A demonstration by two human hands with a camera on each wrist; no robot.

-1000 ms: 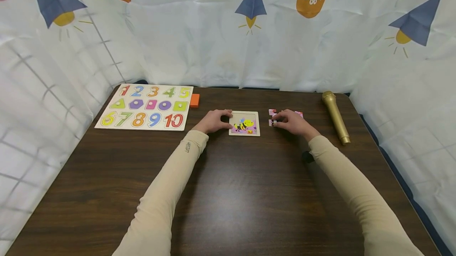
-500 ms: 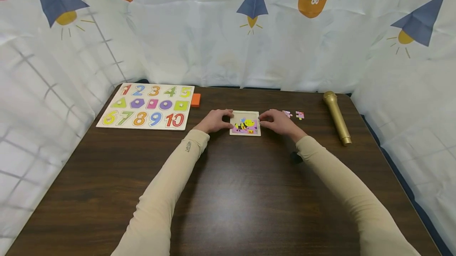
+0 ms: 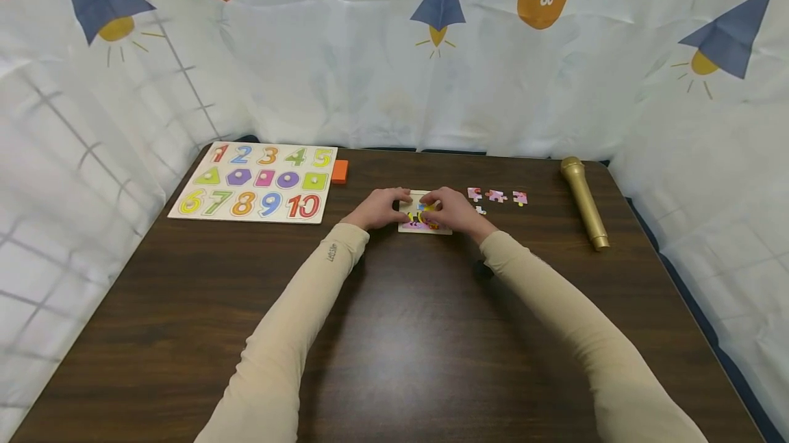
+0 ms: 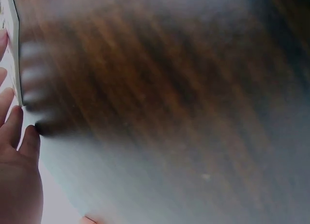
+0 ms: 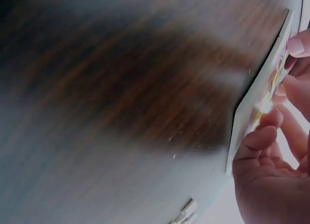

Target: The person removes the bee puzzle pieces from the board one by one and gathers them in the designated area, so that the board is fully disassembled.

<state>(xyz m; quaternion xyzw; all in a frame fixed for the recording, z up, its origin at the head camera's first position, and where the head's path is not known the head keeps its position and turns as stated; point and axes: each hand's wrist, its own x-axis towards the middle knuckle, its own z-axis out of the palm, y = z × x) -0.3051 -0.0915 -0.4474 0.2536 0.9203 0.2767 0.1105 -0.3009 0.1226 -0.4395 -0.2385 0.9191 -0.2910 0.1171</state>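
Note:
In the head view a small square jigsaw board (image 3: 442,231) with a bee picture lies mid-table, its upper part bare wood. My left hand (image 3: 376,209) grips the board at its left side, thumb near the front, fingers at the back. Over the board's right half, my right hand (image 3: 456,211) bends its fingers and thumb together, seemingly pinching a jigsaw piece; the fingers mostly hide it. In the right wrist view the fingertips sit close above the board (image 5: 252,105). Just the board's edge (image 4: 17,54) shows beside the left hand (image 4: 19,170) in the left wrist view.
Several loose jigsaw pieces (image 3: 496,196) lie right of the board. A number-and-shape puzzle (image 3: 253,183) is at the back left, with an orange block (image 3: 340,172) beside it. A gold microphone (image 3: 584,203) lies at the right. Printed curtains enclose the far side.
My right hand has moved left from the loose pieces to above the board, uncovering the pieces. The left hand has stayed at the board's left side, shifting slightly inward.

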